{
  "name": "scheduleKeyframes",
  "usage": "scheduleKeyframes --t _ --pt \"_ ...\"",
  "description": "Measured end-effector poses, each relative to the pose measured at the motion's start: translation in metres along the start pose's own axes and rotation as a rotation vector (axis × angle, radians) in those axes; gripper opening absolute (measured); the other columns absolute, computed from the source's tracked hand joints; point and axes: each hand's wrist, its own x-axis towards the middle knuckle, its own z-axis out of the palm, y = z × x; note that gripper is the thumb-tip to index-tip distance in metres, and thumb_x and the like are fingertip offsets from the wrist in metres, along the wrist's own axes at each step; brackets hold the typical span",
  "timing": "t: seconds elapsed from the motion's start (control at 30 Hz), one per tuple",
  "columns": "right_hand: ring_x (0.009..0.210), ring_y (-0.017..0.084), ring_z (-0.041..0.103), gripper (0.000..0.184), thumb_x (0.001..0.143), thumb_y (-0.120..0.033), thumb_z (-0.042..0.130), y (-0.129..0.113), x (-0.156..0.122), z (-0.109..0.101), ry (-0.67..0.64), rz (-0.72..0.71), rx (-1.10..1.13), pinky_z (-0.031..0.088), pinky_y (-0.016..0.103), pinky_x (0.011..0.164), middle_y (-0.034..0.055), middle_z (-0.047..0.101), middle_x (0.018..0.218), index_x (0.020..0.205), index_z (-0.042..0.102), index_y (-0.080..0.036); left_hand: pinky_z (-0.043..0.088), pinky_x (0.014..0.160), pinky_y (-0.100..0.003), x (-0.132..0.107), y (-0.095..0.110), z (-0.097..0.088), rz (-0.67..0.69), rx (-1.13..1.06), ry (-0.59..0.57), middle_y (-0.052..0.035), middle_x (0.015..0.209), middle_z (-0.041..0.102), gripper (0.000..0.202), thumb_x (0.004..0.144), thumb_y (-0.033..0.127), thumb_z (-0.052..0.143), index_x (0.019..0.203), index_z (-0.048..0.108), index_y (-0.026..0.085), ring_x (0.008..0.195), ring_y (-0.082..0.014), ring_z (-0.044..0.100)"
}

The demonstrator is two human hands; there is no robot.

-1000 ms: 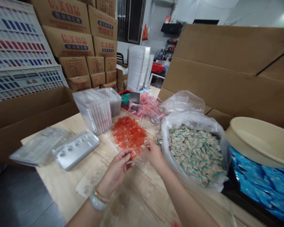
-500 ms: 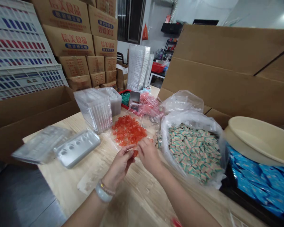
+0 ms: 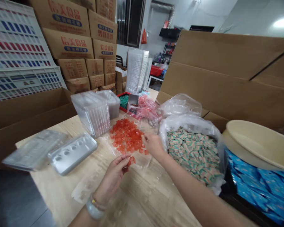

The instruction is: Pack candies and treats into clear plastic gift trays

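Over a pale wooden table (image 3: 52,189), hands work apart at orange candies (image 3: 126,136) heaped on a clear plastic bag (image 3: 146,165) — the left hand (image 3: 112,178) pinching one small cube (image 3: 132,160), the right hand (image 3: 153,145) at the heap's edge. Light and probably slick, each piece looks best gripped by its sides.

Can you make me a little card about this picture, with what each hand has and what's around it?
Left hand: holds an orange-red cube
Right hand: at the edge of a pile of orange-red cubes
Near the hands: stacked clear plastic trays, a silver tray, a bag of striped wrapped sweets
Farther off: a beige basin, blue packets, stacked cardboard boxes
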Motion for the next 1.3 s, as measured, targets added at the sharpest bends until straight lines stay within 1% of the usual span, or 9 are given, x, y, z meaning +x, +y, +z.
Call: scheduleKeyframes --t 0.23,0.33,0.43,0.53,0.6,0.73,1.0,1.2,1.3 --pt "0.077 0.017 0.051 0.024 0.074 -0.025 0.049 0.016 0.112 -0.075 0.343 -0.061 0.213 0.039 0.03 0.068 0.0084 0.056 0.092 0.094 0.055 -0.015 0.038 0.06 -0.021 -0.002 -0.009 0.01 0.032 0.098 0.103 -0.0048 0.082 0.064 0.031 0.06 0.031 0.068 0.087 0.063 0.017 0.07 -0.0128 0.054" --pt "0.069 0.015 0.05 0.021 0.074 -0.033 0.05 0.006 0.121 -0.093 0.294 -0.084 0.363 0.039 0.03 0.066 0.0039 0.055 0.076 0.08 0.058 -0.014 0.038 0.06 -0.02 -0.004 -0.004 0.017 0.093 0.034 0.103 -0.0019 0.079 0.062 0.028 0.06 0.029 0.068 0.085 0.063 0.018 0.069 -0.0113 0.052" --pt "0.052 0.011 0.044 0.04 0.08 -0.043 0.038 -0.017 0.058 -0.077 -0.003 0.056 0.539 0.037 0.026 0.057 -0.0023 0.043 0.048 0.054 0.053 -0.015 0.039 0.06 -0.02 -0.008 0.004 0.021 0.138 -0.06 0.07 0.0005 0.074 0.06 0.023 0.062 0.029 0.067 0.082 0.063 0.019 0.066 -0.0101 0.051" --pt "0.057 0.012 0.047 0.034 0.077 -0.044 0.044 -0.035 -0.031 -0.052 -0.421 0.088 0.892 0.037 0.026 0.057 -0.0012 0.05 0.057 0.062 0.057 -0.017 0.039 0.063 -0.021 -0.014 0.006 0.024 0.169 0.011 -0.022 -0.0002 0.074 0.061 0.017 0.065 0.027 0.064 0.08 0.063 0.019 0.068 -0.0112 0.051" --pt "0.056 0.013 0.049 0.033 0.077 -0.047 0.046 -0.041 -0.077 -0.044 -0.571 0.321 1.227 0.039 0.028 0.056 0.0003 0.054 0.063 0.069 0.059 -0.018 0.039 0.064 -0.022 -0.019 0.003 0.025 0.181 0.165 -0.1 -0.001 0.07 0.061 0.014 0.066 0.026 0.062 0.078 0.063 0.018 0.067 -0.0128 0.052" --pt "0.051 0.011 0.05 0.03 0.062 -0.044 0.066 -0.04 -0.125 -0.052 -0.444 0.682 1.449 0.04 0.027 0.053 0.0 0.056 0.061 0.073 0.06 -0.017 0.039 0.071 -0.027 -0.029 -0.013 0.024 0.197 0.479 -0.236 -0.0035 0.078 0.062 0.017 0.07 0.028 0.059 0.083 0.063 0.019 0.075 -0.0173 0.054" --pt "0.046 0.007 0.042 0.024 0.059 -0.031 0.071 -0.041 -0.189 -0.069 -0.37 1.019 1.866 0.033 0.019 0.043 -0.0048 0.047 0.052 0.064 0.053 -0.016 0.035 0.077 -0.029 -0.062 -0.038 0.039 0.348 0.788 -0.437 -0.0057 0.08 0.06 0.017 0.075 0.026 0.053 0.085 0.067 0.025 0.083 -0.0201 0.05" --pt "0.048 0.004 0.037 0.019 0.06 -0.025 0.071 -0.047 -0.214 -0.094 -0.357 1.098 2.061 0.025 0.017 0.045 -0.0032 0.047 0.057 0.063 0.055 -0.015 0.035 0.059 -0.022 -0.095 -0.033 0.05 -0.286 0.302 -0.555 -0.0032 0.074 0.057 0.017 0.072 0.029 0.057 0.084 0.065 0.019 0.064 -0.0122 0.048" --pt "0.047 0.004 0.031 0.02 0.061 -0.028 0.071 -0.049 -0.216 -0.114 -0.367 1.004 2.178 0.021 0.018 0.044 -0.0036 0.043 0.057 0.062 0.055 -0.015 0.034 0.056 -0.019 -0.108 -0.022 0.057 -0.43 0.073 -0.551 -0.0023 0.07 0.054 0.014 0.068 0.026 0.062 0.078 0.065 0.016 0.059 -0.0086 0.045"
